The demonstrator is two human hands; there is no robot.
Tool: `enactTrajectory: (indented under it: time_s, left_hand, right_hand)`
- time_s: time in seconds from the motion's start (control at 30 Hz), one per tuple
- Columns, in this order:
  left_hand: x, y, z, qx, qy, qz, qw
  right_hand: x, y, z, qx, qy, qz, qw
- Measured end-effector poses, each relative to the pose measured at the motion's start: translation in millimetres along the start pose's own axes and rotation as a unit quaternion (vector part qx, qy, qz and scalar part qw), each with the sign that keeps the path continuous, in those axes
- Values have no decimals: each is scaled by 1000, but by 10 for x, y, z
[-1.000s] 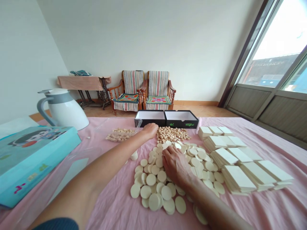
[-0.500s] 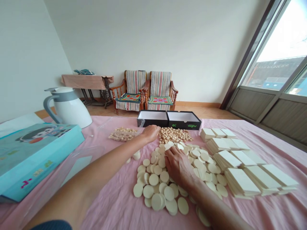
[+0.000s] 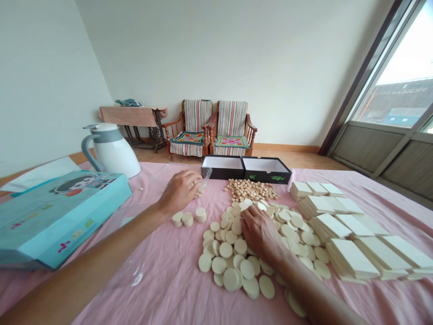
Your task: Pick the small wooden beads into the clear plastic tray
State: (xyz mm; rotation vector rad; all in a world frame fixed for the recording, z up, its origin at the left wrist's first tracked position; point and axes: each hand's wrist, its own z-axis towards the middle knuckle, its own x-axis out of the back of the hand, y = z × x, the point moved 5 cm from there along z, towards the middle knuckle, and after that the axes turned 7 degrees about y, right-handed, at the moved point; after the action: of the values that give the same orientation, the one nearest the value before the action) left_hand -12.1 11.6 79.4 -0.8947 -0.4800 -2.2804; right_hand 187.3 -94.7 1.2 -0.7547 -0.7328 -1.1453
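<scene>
My left hand (image 3: 180, 191) reaches over a clear plastic tray that holds small round wooden beads (image 3: 199, 190). Its fingers are curled down together, and whatever they hold is hidden behind the hand. Just in front of it stand 3 short stacks of cream discs (image 3: 187, 219). On a wide heap of loose cream discs (image 3: 226, 249) rests my right hand (image 3: 259, 231), its fingers laid across the top of the heap with no disc visibly gripped. Behind that heap lies a pile of loose wooden beads (image 3: 248, 190).
Stacks of cream rectangular cards (image 3: 353, 259) stand in rows at the right. Two joined black boxes (image 3: 267, 176) with white insides sit at the back. A blue box (image 3: 77, 230) and a white jug (image 3: 117, 153) occupy the left. Pink cloth (image 3: 162, 284) covers the table.
My left hand has moved left and toward me, from the edge of the bead pile to the clear tray. My right hand stays on the discs. The view has shifted slightly left.
</scene>
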Motion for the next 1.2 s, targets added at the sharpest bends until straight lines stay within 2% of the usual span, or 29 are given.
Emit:
enactTrajectory:
  time_s: [0.1, 0.17, 0.27, 0.43, 0.53, 0.73, 0.9, 1.07, 1.2]
  left_hand:
    - [17, 270, -357, -8, -14, -61, 998]
    - [-7, 450, -595, -15, -48, -91, 995]
    - [-29, 617, -881, -15, -81, -130, 988]
    - [-62, 617, -1128, 5, -81, -174, 981]
    - [-123, 562, -1198, 30, -85, -185, 979]
    - [-182, 525, -1255, 67, -118, -214, 967]
    - [-168, 484, -1262, 78, -131, -233, 961]
    - [-174, 458, -1278, 79, -136, -243, 957]
    - [-175, 436, -1283, 104, -122, -259, 953]
  right_hand:
    - [18, 14, 12, -12, -7, 12, 1000]
    - [43, 35, 27, -19, -11, 33, 999]
    - [127, 92, 63, -32, 6, 82, 996]
    - [316, 258, 148, -67, 78, 113, 988]
    - [319, 352, 225, -77, 75, 100, 989]
    - [28, 426, 528, -69, -31, 9, 997]
    - [-306, 424, 919, -89, -101, -83, 987]
    - [-603, 420, 1219, -135, -125, -127, 975]
    - [-739, 421, 1288, -166, -135, -145, 966]
